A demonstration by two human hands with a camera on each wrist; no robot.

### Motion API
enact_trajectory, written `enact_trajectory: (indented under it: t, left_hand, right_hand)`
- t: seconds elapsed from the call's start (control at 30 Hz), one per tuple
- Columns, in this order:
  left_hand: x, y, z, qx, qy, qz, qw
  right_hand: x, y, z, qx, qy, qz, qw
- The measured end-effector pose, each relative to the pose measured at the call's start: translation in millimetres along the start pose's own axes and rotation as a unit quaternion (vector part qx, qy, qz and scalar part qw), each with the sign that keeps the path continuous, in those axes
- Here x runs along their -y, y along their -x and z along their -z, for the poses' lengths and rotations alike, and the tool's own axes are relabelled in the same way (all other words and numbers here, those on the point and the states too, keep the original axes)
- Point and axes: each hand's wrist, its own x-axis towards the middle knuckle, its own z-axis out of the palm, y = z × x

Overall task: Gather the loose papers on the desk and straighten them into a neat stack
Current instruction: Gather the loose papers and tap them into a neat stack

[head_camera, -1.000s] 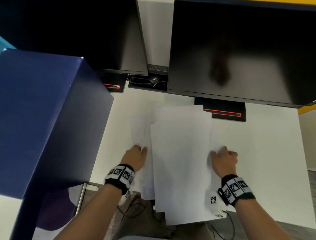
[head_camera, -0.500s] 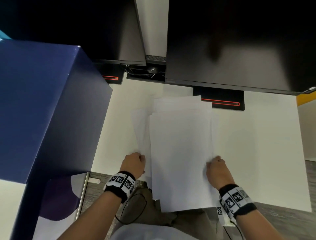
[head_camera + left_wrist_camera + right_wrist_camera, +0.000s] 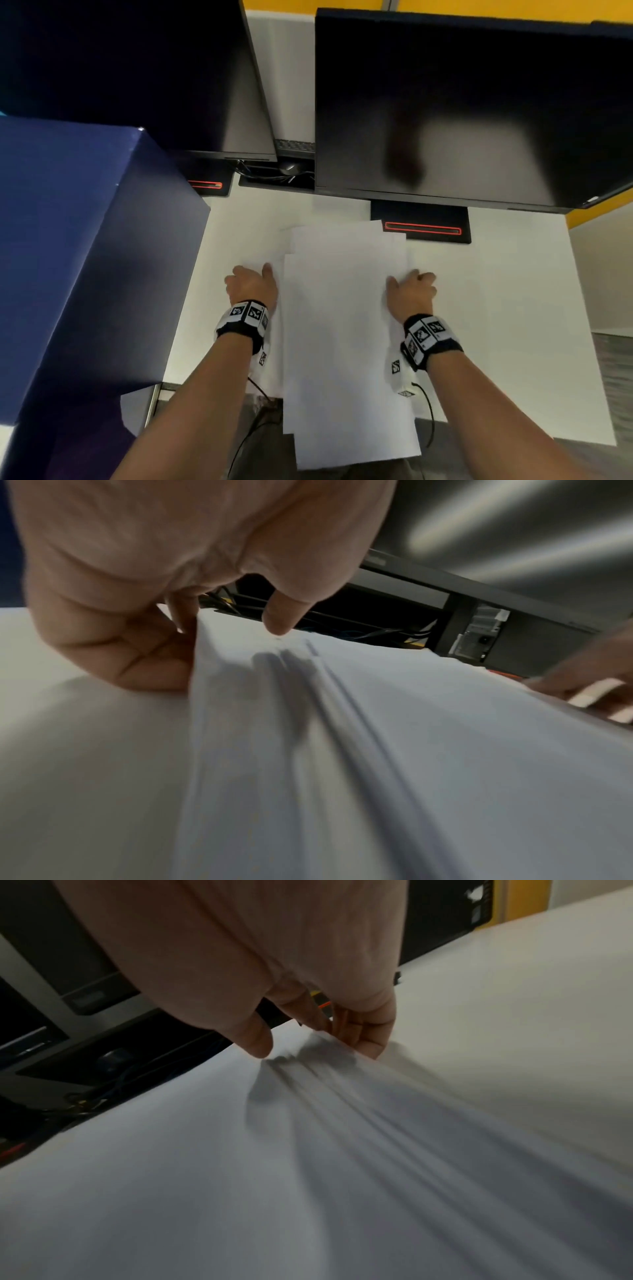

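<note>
White papers [image 3: 346, 329]: a loose pile of sheets in the middle of the tabletop [image 3: 496, 308]. The edges do not line up. The near end hangs over the front edge at 6 o'clock.
Left hand [image 3: 251, 286]: at 9 o'clock of the pile, on its left edge. In the left wrist view the fingers [image 3: 150, 656] curl under the edge and the thumb sits on top. This grip pinches the papers.
Right hand [image 3: 411, 291]: at 3 o'clock of the pile, on its right edge. In the right wrist view the fingers [image 3: 366, 1034] curl at the edge and the thumb presses down on top. This grip pinches the papers too.
Sheets: both wrist views show many thin layers, blurry.
Wrist bands [image 3: 245, 320]: 1 on each wrist, black with little white squares.
Monitors [image 3: 462, 113]: 2 dark screens at 12 o'clock, past the far end of the pile.
Stand [image 3: 421, 226]: black with a red line, touching the pile's far right corner.
Blue box [image 3: 75, 257]: big and dark, at 9 o'clock, well apart from the left hand.
</note>
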Motion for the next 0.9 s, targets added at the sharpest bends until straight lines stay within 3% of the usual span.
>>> enact_trajectory:
  t: [0.13,0.23,0.37,0.5,0.63,0.77,0.83,0.9]
  left_hand:
    - [-21,0,-7,0.048,0.016,-0.048,0.998]
    - [-14,-10,6,0.068,0.109,-0.07,0.989]
    - [18,-28,17,0.046,0.082,-0.01,0.996]
    - [19,-22,5,0.017,0.055,-0.057,0.997]
    - [-1,-8,-7,0.001,0.18,-0.105,0.978]
    - [6,-15,-1,0.035,0.346,-0.05,0.936]
    - [23,-15,9,0.063,0.239,-0.065,0.967]
    - [40,-7,9,0.079,0.097,-0.101,0.987]
  right_hand:
    - [42,10,0,0.044,-0.027,0.057,0.997]
    - [31,4,1,0.038,-0.058,0.055,0.996]
    - [1,8,3,0.039,-0.111,0.015,0.993]
    - [10,20,-15,0.036,-0.077,0.067,0.994]
    - [28,18,-22,0.039,-0.089,0.119,0.988]
    - [5,6,-18,0.015,-0.107,0.109,0.988]
    - [-13,7,-14,0.014,-0.102,0.055,0.993]
    - [-20,16,-16,0.018,-0.095,0.052,0.994]
